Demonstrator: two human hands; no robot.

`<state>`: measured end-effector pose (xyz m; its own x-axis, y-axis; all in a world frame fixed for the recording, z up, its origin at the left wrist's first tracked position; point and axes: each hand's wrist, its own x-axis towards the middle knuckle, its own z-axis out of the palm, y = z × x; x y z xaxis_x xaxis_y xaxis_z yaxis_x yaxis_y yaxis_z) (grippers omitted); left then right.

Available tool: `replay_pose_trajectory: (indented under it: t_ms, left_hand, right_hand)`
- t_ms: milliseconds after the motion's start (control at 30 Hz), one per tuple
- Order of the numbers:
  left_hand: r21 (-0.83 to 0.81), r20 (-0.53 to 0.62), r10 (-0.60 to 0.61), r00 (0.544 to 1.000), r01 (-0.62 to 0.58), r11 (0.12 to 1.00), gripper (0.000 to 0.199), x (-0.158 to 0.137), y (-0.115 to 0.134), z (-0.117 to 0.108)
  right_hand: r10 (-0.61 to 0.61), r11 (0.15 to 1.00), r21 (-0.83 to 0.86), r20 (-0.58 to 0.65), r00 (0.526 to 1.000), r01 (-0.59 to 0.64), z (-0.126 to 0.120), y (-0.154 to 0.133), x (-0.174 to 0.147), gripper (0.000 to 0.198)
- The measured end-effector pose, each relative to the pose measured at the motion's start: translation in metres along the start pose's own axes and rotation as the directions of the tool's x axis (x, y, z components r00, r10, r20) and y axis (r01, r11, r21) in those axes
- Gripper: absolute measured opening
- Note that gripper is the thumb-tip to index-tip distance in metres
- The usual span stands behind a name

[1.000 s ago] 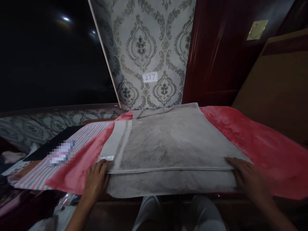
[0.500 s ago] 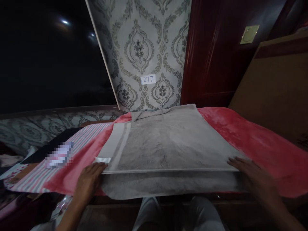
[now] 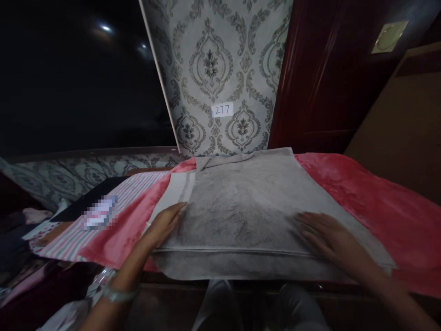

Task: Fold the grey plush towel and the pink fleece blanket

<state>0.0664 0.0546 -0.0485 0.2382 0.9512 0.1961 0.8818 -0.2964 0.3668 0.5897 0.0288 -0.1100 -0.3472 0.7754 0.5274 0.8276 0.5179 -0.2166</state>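
Observation:
A grey towel (image 3: 237,207) with a pale band along its left side lies folded in layers across a red plush blanket (image 3: 351,184). On the towel's left part, near the band, rests my left hand (image 3: 168,225), fingers stretched forward. My right hand (image 3: 327,234) is flat over the towel's right half, slightly smeared by motion, its fingers extended. Neither hand grips the cloth. The towel's near edge hangs in a fold over the front, and its far left corner is rumpled.
Left of the red blanket are a striped cloth (image 3: 138,186) and a blurred-out item (image 3: 99,213). Behind stand a dark screen (image 3: 82,82) and a patterned wall with a paper label (image 3: 222,110) reading 277. A large brown panel (image 3: 409,115) leans at the right.
Both hands have moved inward and forward from the towel's near corners onto its top. The camera view has shifted slightly left. The towel's folded shape looks much the same.

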Motion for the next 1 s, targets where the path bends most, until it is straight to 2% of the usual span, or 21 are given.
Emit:
replay_pose_trajectory:
  t_ms: [100,167,233,333,467,567,667,733,800,867,1000]
  left_hand:
    - [0.116,0.148,-0.061,0.987,0.044,0.992,0.059,0.072,0.018,0.013]
    - [0.149,0.172,-0.076,0.982,0.051,0.988,0.06,0.108,0.023,0.024]
    - [0.17,0.186,-0.091,0.978,0.059,0.984,0.062,0.129,0.023,0.037]
    - [0.201,0.217,-0.123,0.968,0.079,0.976,0.065,0.139,0.016,0.057]
    - [0.217,0.267,-0.122,0.956,0.064,0.974,0.069,0.138,0.005,0.07]
    - [0.242,0.254,-0.089,0.963,0.026,0.97,0.068,0.136,0.003,0.074]
    - [0.284,0.193,-0.067,0.979,0.01,0.959,0.066,0.132,0.004,0.078]
    - [0.266,0.187,-0.072,0.98,0.02,0.964,0.065,0.131,0.001,0.077]
    - [0.206,0.168,-0.078,0.983,0.042,0.978,0.057,0.136,-0.007,0.071]
    - [0.161,0.098,-0.097,0.99,0.081,0.984,0.05,0.147,-0.02,0.058]
    - [0.188,-0.055,-0.162,0.985,0.169,0.967,0.05,0.184,-0.048,0.025]
  right_hand:
    - [-0.13,0.99,0.082,0.16,0.979,0.118,0.027,-0.053,0.076,0.052]
    - [-0.192,0.979,0.117,0.257,0.947,0.166,0.049,-0.082,0.112,0.056]
    - [-0.253,0.966,0.156,0.376,0.892,0.208,0.068,-0.103,0.129,0.061]
    - [-0.319,0.944,0.236,0.487,0.813,0.23,0.088,-0.115,0.124,0.065]
    - [-0.324,0.939,0.282,0.519,0.791,0.199,0.088,-0.113,0.113,0.062]
    - [-0.332,0.939,0.269,0.544,0.77,0.215,0.078,-0.12,0.13,0.057]
    - [-0.363,0.927,0.267,0.469,0.805,0.263,0.077,-0.141,0.159,0.04]
    - [-0.402,0.905,0.303,0.383,0.831,0.299,0.086,-0.158,0.171,0.04]
    - [-0.441,0.878,0.352,0.337,0.832,0.323,0.102,-0.171,0.172,0.045]
    - [-0.455,0.863,0.392,0.331,0.827,0.319,0.119,-0.177,0.166,0.048]
    - [-0.453,0.854,0.425,0.327,0.83,0.298,0.135,-0.173,0.156,0.052]
